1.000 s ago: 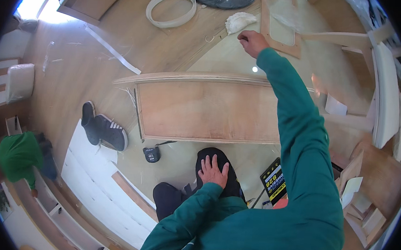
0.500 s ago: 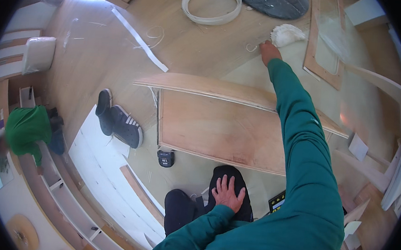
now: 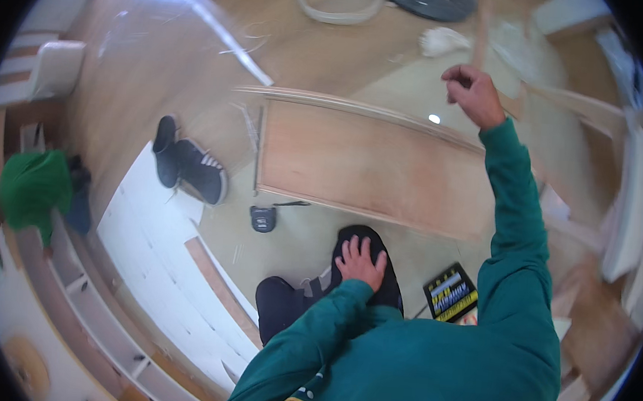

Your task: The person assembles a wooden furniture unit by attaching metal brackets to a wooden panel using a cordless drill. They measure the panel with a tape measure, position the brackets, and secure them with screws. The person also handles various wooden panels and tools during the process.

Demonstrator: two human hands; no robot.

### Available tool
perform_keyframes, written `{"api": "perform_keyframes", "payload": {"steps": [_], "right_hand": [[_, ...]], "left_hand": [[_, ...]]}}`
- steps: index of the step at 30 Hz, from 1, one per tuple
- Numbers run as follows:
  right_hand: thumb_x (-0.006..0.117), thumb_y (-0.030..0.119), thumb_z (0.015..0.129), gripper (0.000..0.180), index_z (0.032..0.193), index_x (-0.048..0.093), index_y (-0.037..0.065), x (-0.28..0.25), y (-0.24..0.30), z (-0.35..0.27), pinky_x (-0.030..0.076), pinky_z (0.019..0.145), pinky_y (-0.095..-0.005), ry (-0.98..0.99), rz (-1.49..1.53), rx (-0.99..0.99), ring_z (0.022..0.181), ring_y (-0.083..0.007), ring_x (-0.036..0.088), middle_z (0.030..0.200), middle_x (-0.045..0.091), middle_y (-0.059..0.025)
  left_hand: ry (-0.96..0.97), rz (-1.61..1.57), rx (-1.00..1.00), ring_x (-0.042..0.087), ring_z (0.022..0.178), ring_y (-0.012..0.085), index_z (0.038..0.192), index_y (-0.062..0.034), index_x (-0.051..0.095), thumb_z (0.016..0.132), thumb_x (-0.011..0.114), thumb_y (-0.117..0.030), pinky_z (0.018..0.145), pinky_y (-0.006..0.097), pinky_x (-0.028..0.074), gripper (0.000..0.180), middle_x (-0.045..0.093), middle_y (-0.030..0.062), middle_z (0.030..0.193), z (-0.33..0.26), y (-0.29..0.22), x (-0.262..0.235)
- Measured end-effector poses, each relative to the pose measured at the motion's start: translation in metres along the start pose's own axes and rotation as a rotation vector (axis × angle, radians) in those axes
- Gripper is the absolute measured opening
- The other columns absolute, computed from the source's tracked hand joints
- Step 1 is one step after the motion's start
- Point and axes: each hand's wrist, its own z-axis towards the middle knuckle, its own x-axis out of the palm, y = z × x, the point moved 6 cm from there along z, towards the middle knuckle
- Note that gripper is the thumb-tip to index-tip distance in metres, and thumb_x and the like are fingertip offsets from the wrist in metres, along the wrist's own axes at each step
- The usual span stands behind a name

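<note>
Plywood panel on floor, long edge toward person, just ahead of the knee
Pale reddish face, light raised rim strips, a bright glint near far edge. Right hand raised above far right corner, fingers curled shut; whether they pinch anything, cannot tell. Left hand flat on dark knee, fingers spread. Risk: leaning on one knee, weight could tip onto panel; tape measure just beside near edge could be knocked

The scene is bright, with daylight that comes from the top left, where a white glare burns out the floor. The right hand and the upper right are blurred by motion. Straight edges bend toward the dark round rim. Shadows are soft.
</note>
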Motion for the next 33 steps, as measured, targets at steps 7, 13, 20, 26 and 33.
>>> {"api": "perform_keyframes", "payload": {"steps": [7, 13, 20, 26, 33], "right_hand": [[0.062, 0.011, 0.086, 0.016, 0.096, 0.064, -0.001, 0.032, 0.01, -0.337, 0.051, 0.063, -0.0271, -0.065, 0.256, 0.389, 0.066, -0.0095, 0.06, 0.074, 0.061, -0.0025], [0.061, 0.01, 0.087, 0.015, 0.097, 0.065, 0.0, 0.047, -0.012, -0.565, 0.047, 0.06, -0.0263, -0.318, 0.157, 0.496, 0.064, -0.009, 0.057, 0.074, 0.062, -0.0032], [0.062, 0.018, 0.082, 0.021, 0.096, 0.07, 0.004, -0.049, -0.119, -0.732, 0.051, 0.065, -0.0329, -0.819, -0.113, 0.636, 0.065, -0.0191, 0.065, 0.076, 0.068, -0.0114], [0.059, 0.015, 0.085, 0.024, 0.105, 0.067, 0.004, -0.113, -0.203, -0.834, 0.049, 0.052, -0.0281, -1.066, -0.409, 0.795, 0.057, -0.0127, 0.061, 0.079, 0.067, -0.0082], [0.059, 0.018, 0.082, 0.025, 0.102, 0.068, 0.006, -0.104, -0.154, -0.802, 0.052, 0.077, -0.0378, -1.051, -0.574, 0.657, 0.085, -0.0306, 0.068, 0.093, 0.069, -0.0172]], "left_hand": [[-0.031, -0.141, 0.262, 0.032, 0.134, 0.0364, 0.135, -0.0096, 0.045, 0.095, 0.045, -0.045, 0.107, 0.052, 0.028, 0.054, 0.04, 0.0159, 0.143, -0.003, 0.044, 0.027], [0.121, -0.38, 0.359, 0.051, 0.12, 0.0346, 0.13, -0.0017, 0.05, 0.095, 0.052, -0.028, 0.101, 0.04, 0.04, 0.044, 0.051, 0.0235, 0.131, -0.039, 0.133, 0.006], [-0.008, -0.153, 0.215, 0.063, 0.099, 0.0314, 0.122, 0.002, 0.055, 0.09, 0.059, -0.022, 0.087, 0.038, 0.05, 0.041, 0.064, 0.0208, 0.111, -0.107, 0.304, -0.009], [-0.258, -0.237, 0.121, 0.06, 0.105, 0.0327, 0.112, 0.0036, 0.063, 0.091, 0.054, -0.024, 0.093, 0.038, 0.045, 0.036, 0.064, 0.0212, 0.111, -0.176, 0.336, -0.013], [-0.223, -0.233, 0.156, 0.062, 0.102, 0.0327, 0.113, 0.0058, 0.061, 0.089, 0.058, -0.021, 0.092, 0.038, 0.046, 0.036, 0.065, 0.0219, 0.11, -0.165, 0.327, -0.014]]}}
